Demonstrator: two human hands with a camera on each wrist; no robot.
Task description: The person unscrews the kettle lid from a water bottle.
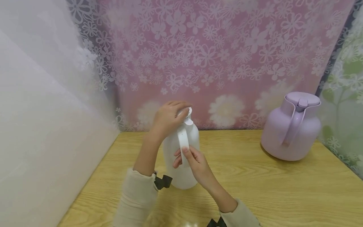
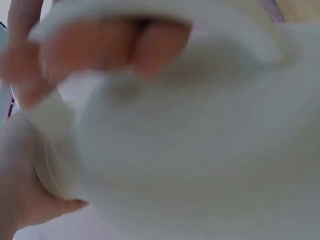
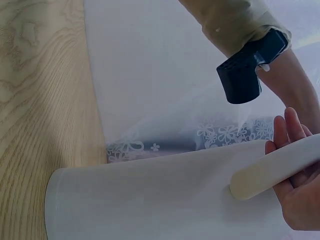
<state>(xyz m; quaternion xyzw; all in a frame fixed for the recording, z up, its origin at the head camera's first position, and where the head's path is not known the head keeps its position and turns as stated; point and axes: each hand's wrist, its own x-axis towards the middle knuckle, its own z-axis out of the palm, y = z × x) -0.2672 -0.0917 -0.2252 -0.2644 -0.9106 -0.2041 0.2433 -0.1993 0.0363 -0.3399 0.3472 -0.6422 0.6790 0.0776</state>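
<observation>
White thermos jug stands upright on the wood-grain table, between the person's two hands. The left hand lies over its top, fingers bent across the lid and thumb along the near side, gripping it. The right hand holds the handle loosely: the thumb presses its outer face while the fingers pass through the loop, half curled, between handle and body.

Two jugs are in view, one white and one lilac; the lilac jug stands well apart at the right. Two sleeves show, each with one dark wrist mount.

Most of the lid is hidden under the left hand, so whether it sits fully closed cannot be told. The right sleeve and its mount are cut off below. In the left wrist view, the fingers under the handle are blurred.
</observation>
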